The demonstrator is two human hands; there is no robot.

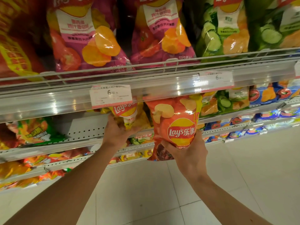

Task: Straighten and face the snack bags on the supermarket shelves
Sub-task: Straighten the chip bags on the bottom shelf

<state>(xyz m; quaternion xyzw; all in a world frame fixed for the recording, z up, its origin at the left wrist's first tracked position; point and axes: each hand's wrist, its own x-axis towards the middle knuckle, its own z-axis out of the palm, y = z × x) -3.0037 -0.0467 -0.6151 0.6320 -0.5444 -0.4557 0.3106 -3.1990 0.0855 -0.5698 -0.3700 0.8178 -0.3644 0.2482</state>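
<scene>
My right hand (186, 153) grips the lower end of a red Lay's chip bag (175, 120), held upright in front of the second shelf with its logo facing me. A yellow Lay's bag (128, 114) stands on that shelf just to the left, partly hidden behind a price tag. My left hand (116, 132) reaches under the shelf edge and holds the yellow bag from its left side and bottom, fingers curled around it.
The top shelf (146, 88) carries pink tomato bags (90, 39) and green cucumber bags (224, 30) behind a wire rail. Lower shelves hold more snack bags to the left (35, 132) and right (263, 95). A bare stretch of shelf back panel (87, 125) lies left of my left hand. White tiled floor (211, 192) below.
</scene>
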